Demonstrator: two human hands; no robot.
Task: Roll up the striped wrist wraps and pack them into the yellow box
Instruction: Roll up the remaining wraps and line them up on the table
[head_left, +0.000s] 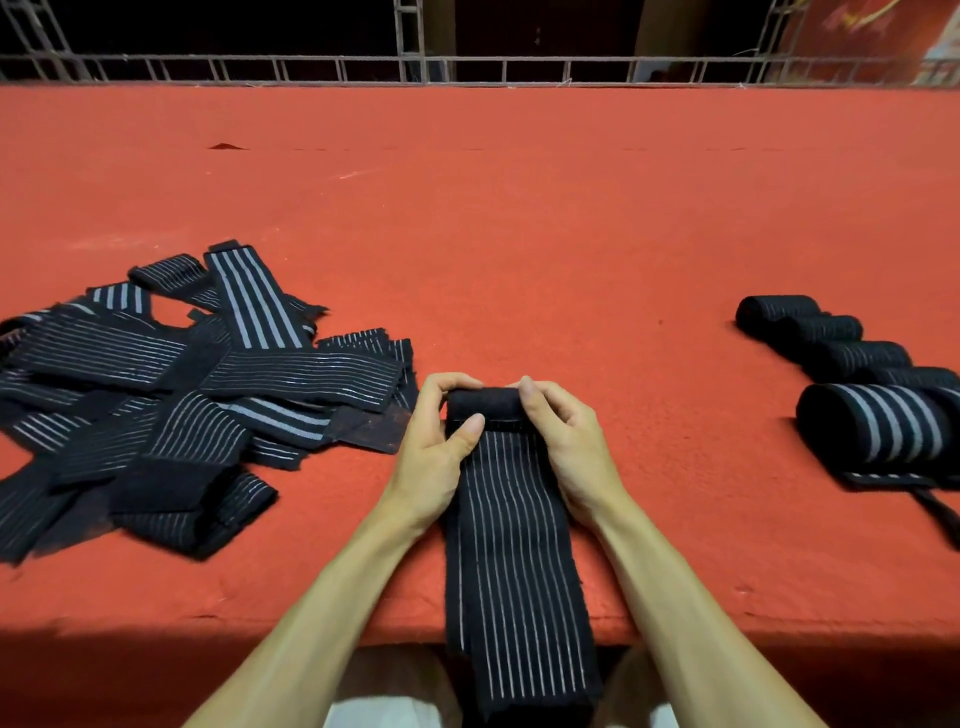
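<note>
Bare forearms (322, 597), white shorts (384, 714).

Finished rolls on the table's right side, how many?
5: far roll, second roll, third roll, fourth roll, nearest wide-striped roll. Others may sit off-frame.

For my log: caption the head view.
Left hand and right hand roll a striped wrap; loose pile left, finished rolls right.

**Even overhead light, dark surround**

The red worktop (519, 234) is evenly lit from above, without glare. Beyond the railing (467, 70) the background falls to near black. A dark shadow band lies below the worktop's near edge. Railing and far edge bow with lens distortion. The loose wraps (156, 415) at left go soft toward the frame edge; centre sharp.
</note>
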